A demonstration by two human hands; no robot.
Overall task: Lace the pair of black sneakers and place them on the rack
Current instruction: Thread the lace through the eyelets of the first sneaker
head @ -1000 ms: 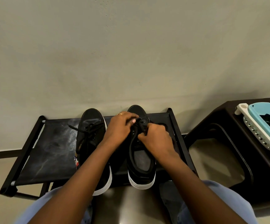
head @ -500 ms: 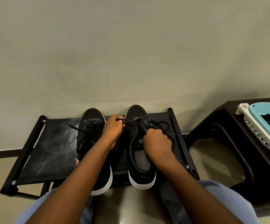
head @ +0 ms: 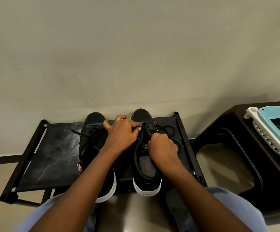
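Observation:
Two black sneakers with white soles stand side by side on a low black rack point(head: 52, 158), toes toward the wall. The left sneaker point(head: 94, 124) shows a loose tangle of black lace. Over the right sneaker point(head: 146, 171) my left hand point(head: 122, 134) pinches the black lace point(head: 166, 129) near the upper eyelets. My right hand point(head: 164, 148) grips the lace in a fist above the shoe's tongue. A loop of lace lies out to the right of that shoe.
The rack stands against a plain wall. To the right is a dark brown plastic stool point(head: 236, 148) carrying a white and blue basket point(head: 269, 131) with a dark cord inside. My knees in light blue fabric are at the bottom.
My left hand has moved back right, from beside the left sneaker to the right sneaker's eyelets. My right hand stays fisted on the lace, shifted slightly.

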